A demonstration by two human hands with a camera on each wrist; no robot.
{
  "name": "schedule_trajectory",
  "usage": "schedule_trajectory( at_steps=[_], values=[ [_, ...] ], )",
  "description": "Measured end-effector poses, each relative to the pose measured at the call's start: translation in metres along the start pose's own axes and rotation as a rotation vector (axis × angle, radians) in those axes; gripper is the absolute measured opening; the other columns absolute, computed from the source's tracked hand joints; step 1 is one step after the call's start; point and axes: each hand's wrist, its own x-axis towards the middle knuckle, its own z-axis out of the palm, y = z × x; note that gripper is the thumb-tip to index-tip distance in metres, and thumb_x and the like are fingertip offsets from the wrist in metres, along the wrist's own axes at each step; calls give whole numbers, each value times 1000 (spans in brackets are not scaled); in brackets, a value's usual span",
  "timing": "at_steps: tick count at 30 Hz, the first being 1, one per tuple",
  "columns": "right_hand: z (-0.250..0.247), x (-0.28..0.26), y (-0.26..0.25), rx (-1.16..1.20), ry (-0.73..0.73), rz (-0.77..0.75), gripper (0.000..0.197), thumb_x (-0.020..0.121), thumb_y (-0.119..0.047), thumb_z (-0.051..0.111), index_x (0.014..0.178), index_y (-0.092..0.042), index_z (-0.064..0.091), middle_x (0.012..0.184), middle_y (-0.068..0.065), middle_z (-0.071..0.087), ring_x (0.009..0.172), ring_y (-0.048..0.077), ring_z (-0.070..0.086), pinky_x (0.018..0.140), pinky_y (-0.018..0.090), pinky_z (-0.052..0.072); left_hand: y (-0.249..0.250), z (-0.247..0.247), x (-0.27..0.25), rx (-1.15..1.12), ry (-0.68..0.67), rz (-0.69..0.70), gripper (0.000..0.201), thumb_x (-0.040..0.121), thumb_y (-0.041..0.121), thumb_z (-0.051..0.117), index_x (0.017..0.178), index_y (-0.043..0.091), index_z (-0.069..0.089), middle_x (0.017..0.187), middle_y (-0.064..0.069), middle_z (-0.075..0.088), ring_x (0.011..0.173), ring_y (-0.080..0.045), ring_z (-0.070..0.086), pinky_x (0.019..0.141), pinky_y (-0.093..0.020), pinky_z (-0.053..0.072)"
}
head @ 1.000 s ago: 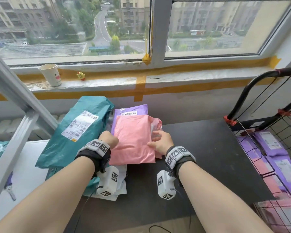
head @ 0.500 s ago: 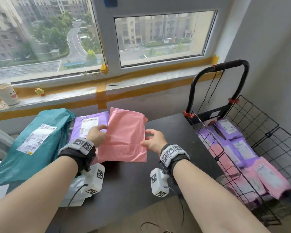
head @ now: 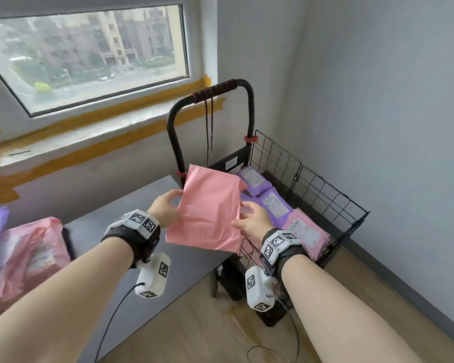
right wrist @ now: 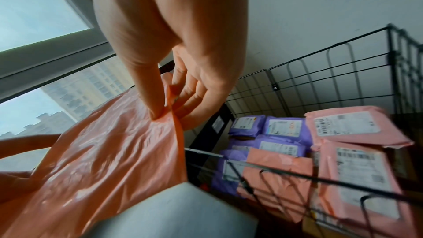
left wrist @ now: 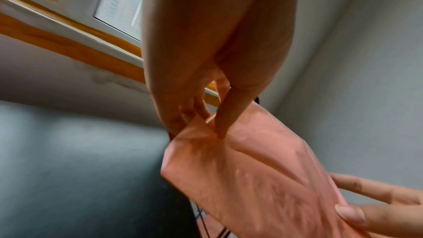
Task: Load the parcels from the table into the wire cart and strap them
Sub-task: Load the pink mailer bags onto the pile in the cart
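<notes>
Head view shows the pink parcel (head: 207, 208), flat on the table (head: 110, 247) a second ago, now lifted toward the wire cart (head: 309, 189), pinched at opposite edges by left hand (head: 165, 212) and right hand (head: 252, 222), ready to drop in.

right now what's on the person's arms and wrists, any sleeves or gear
No sleeves: both forearms are bare. Each wrist wears a black band topped with a white block printed with black-and-white square markers, on the left wrist and the right wrist. Under each hangs a white camera pod with the same markers, left and right. A thin black cable trails from the left pod.
</notes>
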Motion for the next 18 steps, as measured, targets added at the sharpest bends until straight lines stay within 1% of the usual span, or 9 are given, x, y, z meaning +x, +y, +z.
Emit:
schedule_trajectory(
  at_steps=[3,7,8,10,11,13,14,16,18],
  values=[
    [-42,26,18,17,62,32,72,68,2,77,132,-13,47,122,15,62,105,26,63,95,47,50,37,35,33,78,-58,74,57,83,5,56,137,16,44,77,3,56,71,-11,54,73,-25,44],
    [-86,62,33,84,135,104,73,69,5,76,133,-13,47,117,16,64,103,28,64,92,50,52,77,75,94,141,-114,164,54,82,1,53,135,14,47,104,-10,64,98,-22,60,83,-25,45],
    [-94,73,37,98,150,122,71,70,7,74,132,-12,47,114,18,65,101,30,65,90,50,52,85,85,113,155,-124,178,54,82,0,52,134,14,48,108,-12,64,101,-24,61,84,-25,45],
    [-108,100,45,129,184,158,66,71,12,71,129,-10,49,105,19,67,97,33,66,88,51,53,98,106,155,205,-152,193,53,81,1,53,131,18,51,104,-11,64,98,-24,60,86,-27,47],
    [-114,115,49,141,197,175,62,72,13,69,127,-10,50,98,17,69,93,33,66,87,52,53,104,116,176,225,-166,201,51,82,2,53,130,19,53,102,-11,64,95,-24,60,86,-29,47],
    [-126,150,61,164,238,208,54,74,14,66,116,-16,53,84,7,68,84,31,65,84,55,53,113,141,223,251,-183,222,47,83,2,50,128,18,55,104,-13,65,96,-27,60,86,-29,46],
    [-131,164,67,162,253,218,55,74,14,66,116,-18,53,82,5,68,83,30,66,84,54,54,114,151,240,255,-191,226,46,85,2,49,127,17,56,103,-13,65,95,-28,60,85,-28,45],
    [-139,207,86,157,281,269,61,72,15,67,124,-12,53,86,7,69,87,27,67,86,49,54,114,179,285,260,-233,197,43,86,3,48,128,13,54,93,-12,63,87,-26,58,80,-25,42],
    [-144,243,109,163,312,327,63,71,18,64,127,-9,52,86,5,67,87,25,65,87,47,54,108,207,324,249,-271,141,38,86,5,51,124,8,52,90,-15,63,87,-28,59,83,-29,44]
  ],
)
